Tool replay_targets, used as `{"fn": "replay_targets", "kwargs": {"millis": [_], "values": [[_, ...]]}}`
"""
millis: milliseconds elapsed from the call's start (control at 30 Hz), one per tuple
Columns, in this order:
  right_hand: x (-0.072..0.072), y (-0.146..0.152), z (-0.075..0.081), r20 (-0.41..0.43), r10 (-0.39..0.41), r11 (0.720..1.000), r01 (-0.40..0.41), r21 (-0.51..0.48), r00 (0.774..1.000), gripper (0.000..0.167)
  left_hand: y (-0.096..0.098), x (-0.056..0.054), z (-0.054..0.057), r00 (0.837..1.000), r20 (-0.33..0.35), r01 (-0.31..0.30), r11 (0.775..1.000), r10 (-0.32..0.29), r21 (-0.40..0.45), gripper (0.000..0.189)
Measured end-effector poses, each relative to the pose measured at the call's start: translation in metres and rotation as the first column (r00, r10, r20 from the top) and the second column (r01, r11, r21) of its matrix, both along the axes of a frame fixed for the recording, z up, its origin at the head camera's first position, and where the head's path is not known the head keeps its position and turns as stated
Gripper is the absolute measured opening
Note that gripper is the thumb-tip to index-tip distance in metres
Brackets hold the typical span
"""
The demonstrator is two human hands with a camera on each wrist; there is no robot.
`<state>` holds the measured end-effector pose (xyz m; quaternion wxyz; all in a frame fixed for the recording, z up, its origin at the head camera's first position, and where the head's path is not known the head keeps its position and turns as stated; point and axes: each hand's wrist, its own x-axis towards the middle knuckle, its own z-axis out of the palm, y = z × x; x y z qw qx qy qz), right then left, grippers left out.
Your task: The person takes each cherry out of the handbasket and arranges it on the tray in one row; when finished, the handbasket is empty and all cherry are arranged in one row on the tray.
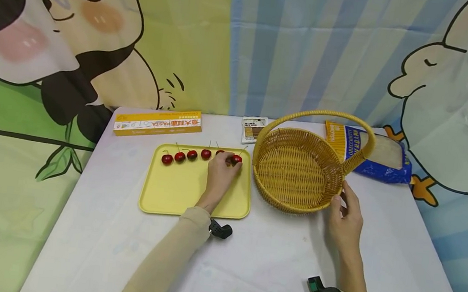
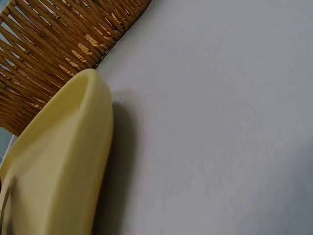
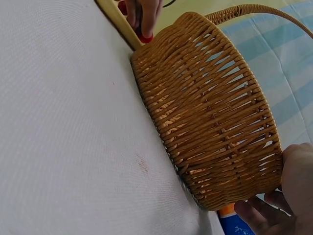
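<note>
A row of dark red cherries (image 1: 191, 155) with stems lies along the far side of a yellow tray (image 1: 180, 197). My left hand (image 1: 219, 175) reaches over the tray and pinches the rightmost cherry (image 1: 237, 159) in its fingertips; the right wrist view shows this cherry (image 3: 145, 37) just beyond the basket. Right of the tray stands a round woven basket (image 1: 293, 172) with a tall arched handle, nothing inside. My right hand (image 1: 346, 221) holds the basket's right side, thumb by the rim and fingers along the outer wall. The left wrist view shows no fingers.
Behind the tray lies a yellow and white pasta box (image 1: 158, 124). A small flat packet (image 1: 254, 130) is behind the basket's left side. To the basket's right rear lies a blue and yellow pasta bag (image 1: 382, 153). A printed curtain (image 1: 271, 49) hangs behind the white table (image 1: 262, 274).
</note>
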<state>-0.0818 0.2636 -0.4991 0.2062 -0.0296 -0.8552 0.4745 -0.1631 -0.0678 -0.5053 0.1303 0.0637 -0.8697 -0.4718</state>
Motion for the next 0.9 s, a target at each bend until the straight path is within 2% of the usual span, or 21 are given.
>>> {"fn": "replay_targets", "kwargs": {"millis": [133, 400, 567, 700, 800, 900], "values": [[0.000, -0.003, 0.000, 0.005, 0.006, 1.000, -0.006, 0.001, 1.000, 0.050, 0.001, -0.001, -0.002, 1.000, 0.000, -0.026, 0.999, 0.026, -0.020, 0.035], [-0.001, -0.003, -0.001, -0.003, 0.022, 1.000, -0.022, 0.001, 1.000, 0.050, -0.001, 0.000, -0.001, 1.000, 0.015, -0.026, 0.999, 0.026, -0.036, 0.037], [-0.004, -0.004, -0.002, -0.014, 0.025, 1.000, -0.025, -0.005, 1.000, 0.050, -0.002, 0.001, -0.001, 0.999, 0.007, -0.035, 0.996, 0.036, -0.082, 0.032], [-0.004, -0.005, -0.003, -0.017, 0.030, 0.999, -0.030, -0.014, 0.999, 0.050, -0.003, 0.002, -0.002, 0.999, -0.005, -0.054, 0.991, 0.054, -0.124, 0.035], [-0.004, -0.005, -0.003, -0.008, 0.036, 0.999, -0.036, -0.016, 0.999, 0.050, -0.004, 0.007, 0.000, 0.999, -0.022, -0.047, 0.987, 0.044, -0.155, 0.039], [-0.004, -0.004, -0.001, 0.006, 0.036, 0.999, -0.036, 0.007, 0.999, 0.050, -0.009, 0.018, 0.007, 0.999, -0.040, -0.002, 0.984, -0.005, -0.177, 0.045]]}}
